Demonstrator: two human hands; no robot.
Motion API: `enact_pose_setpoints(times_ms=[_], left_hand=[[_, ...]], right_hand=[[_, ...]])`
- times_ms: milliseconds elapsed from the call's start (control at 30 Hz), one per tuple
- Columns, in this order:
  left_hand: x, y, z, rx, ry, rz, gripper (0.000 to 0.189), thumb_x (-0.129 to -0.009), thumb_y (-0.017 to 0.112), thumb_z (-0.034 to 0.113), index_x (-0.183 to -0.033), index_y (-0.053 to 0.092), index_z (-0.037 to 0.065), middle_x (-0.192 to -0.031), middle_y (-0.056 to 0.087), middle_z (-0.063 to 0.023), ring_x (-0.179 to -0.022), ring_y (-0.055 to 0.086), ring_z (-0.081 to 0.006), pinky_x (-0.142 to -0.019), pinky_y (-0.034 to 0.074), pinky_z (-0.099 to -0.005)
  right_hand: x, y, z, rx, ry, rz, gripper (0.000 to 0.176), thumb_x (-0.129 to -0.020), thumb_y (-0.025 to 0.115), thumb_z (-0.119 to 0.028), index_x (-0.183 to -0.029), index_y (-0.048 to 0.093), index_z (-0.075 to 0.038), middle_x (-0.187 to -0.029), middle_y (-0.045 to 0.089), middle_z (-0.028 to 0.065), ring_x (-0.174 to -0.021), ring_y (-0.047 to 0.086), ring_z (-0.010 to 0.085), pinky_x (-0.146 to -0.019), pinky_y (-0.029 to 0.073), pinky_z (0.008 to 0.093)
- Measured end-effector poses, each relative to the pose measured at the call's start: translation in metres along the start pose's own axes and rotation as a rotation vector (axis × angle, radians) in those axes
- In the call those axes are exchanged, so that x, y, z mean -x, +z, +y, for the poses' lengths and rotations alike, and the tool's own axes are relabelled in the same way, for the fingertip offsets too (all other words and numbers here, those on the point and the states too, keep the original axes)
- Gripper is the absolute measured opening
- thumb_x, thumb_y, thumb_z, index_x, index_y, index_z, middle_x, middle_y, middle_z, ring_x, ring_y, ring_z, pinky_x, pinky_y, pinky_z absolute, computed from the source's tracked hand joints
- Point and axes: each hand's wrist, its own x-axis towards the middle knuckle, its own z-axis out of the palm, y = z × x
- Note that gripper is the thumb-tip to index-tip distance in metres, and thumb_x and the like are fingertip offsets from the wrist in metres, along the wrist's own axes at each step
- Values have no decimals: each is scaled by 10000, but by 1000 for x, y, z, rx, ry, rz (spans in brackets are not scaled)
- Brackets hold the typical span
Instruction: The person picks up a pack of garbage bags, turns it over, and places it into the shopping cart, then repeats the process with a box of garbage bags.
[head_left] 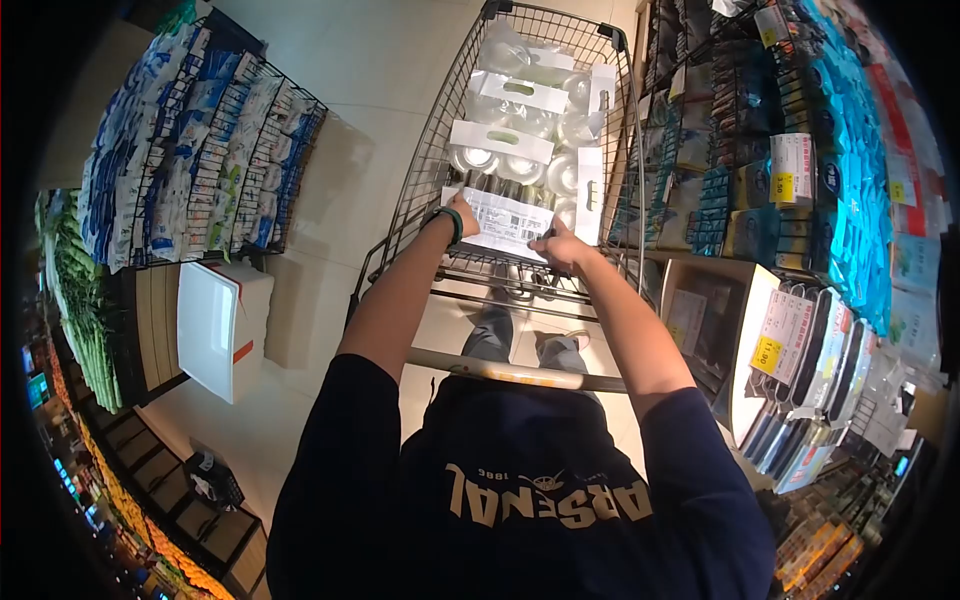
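Plainly, we are holding a sheet of paper (507,225) over the near end of the cart (432,130), one hand at each side of it. Our left hand (462,212), with a dark green wristband (447,222) just below it, pinches the sheet's upper left corner. Our right hand (562,248) closes on its lower right corner. Both hands grip the paper, which hangs just above the cart's near rail, beyond the handle bar (510,375). Inside the cart, past the sheet, lie clear plastic packs (515,165) with white carry cards.

We judge the step in hand to be a check of the sheet against what lies in the cart. A next move would call for freeing one hand while the other keeps the sheet steady, since neither hand is on the handle bar.

To the cart's right stand shelves (800,180) of hung goods, with a yellow price tag (767,353) lower down. To the cart's left are a wire rack (215,150) of bagged goods and a white box (225,325).

The print on the sheet is too small to read, and we cannot tell what the packs contain. The fingers under the paper are hidden, and the cart's wheels are out of sight.
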Motion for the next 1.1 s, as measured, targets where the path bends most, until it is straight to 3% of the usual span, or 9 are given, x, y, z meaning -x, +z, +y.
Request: enact_pose_setpoints(times_ms=[100, 167, 233, 300, 500, 733, 867, 967, 1100], left_hand=[[-22, 8, -15, -185, -76, -136, 902, -790, 738, 355, -1434, 269, -69, -1387, 454, -279, -1247, 509, -347, -1030, 451, -411], [-12, 5, -3, -290, -104, -206, 883, -808, 718, 403, -1431, 301, -62, -1392, 449, -280, -1250, 507, -350, -1021, 463, -426], [33, -12, 33, -356, -24, -245, 817, -843, 675, 432, -1413, 348, -54, -1353, 494, -275, -1223, 526, -362, -1019, 464, -437], [53, -19, 52, -262, 86, -318, 703, -868, 632, 466, -1311, 492, -63, -1326, 521, -276, -1206, 530, -384, -993, 447, -457], [83, 6, 125, -237, 740, -65, 526, -840, 630, 345, -1191, 580, -44, -1121, 640, -270, -1065, 613, -401, -917, 487, -425], [233, 44, 285, 164, 1269, -159, 320, -868, 583, 142, -1144, 589, -19, -1026, 668, -206, -905, 667, -306, -786, 523, -381], [298, 61, 326, 212, 1418, -238, 312, -876, 592, 98, -1162, 579, -27, -999, 662, -181, -872, 671, -259, -753, 530, -330], [349, 81, 356, 247, 1530, -393, 312, -912, 602, 117, -1186, 564, -27, -1017, 655, -154, -863, 670, -207, -738, 537, -307], [406, 131, 404, 403, 1474, -577, 396, -917, 605, 99, -1289, 507, 8, -1082, 642, -111, -943, 640, -157, -765, 541, -287]], right_hand=[[14, 4, -23, 430, 123, 2, 737, -873, 666, -77, -1485, 258, -25, -1362, 484, 208, -1217, 503, 259, -958, 434, 310], [-4, -6, 1, 422, 52, -20, 660, -867, 681, -130, -1428, 368, 22, -1359, 507, 200, -1212, 515, 249, -990, 408, 304], [-11, -18, 16, 555, -30, -94, 653, -843, 704, -272, -1383, 465, 7, -1315, 564, 200, -1191, 547, 286, -976, 426, 332], [4, -20, 17, 589, -129, -12, 474, -833, 704, -253, -1200, 602, 28, -1130, 660, 184, -1048, 621, 278, -898, 476, 344], [139, -30, -31, 290, -361, 233, 320, -912, 623, -150, -1184, 593, 17, -936, 660, 72, -874, 608, 123, -770, 491, 271], [334, -77, -25, 126, -675, 636, 232, -932, 608, -157, -1081, 588, 20, -976, 673, 70, -920, 620, 117, -836, 490, 268], [406, -92, -3, -1, -856, 725, 214, -927, 611, -160, -1057, 614, 9, -929, 672, 70, -864, 619, 121, -780, 500, 278], [495, -92, 7, -13, -877, 740, 216, -952, 592, -127, -1121, 600, 6, -1041, 658, 74, -995, 629, 136, -875, 494, 283], [601, -114, 30, 216, -905, 1162, 217, -925, 593, -97, -1116, 630, 1, -1065, 656, 79, -981, 626, 145, -866, 490, 294]])
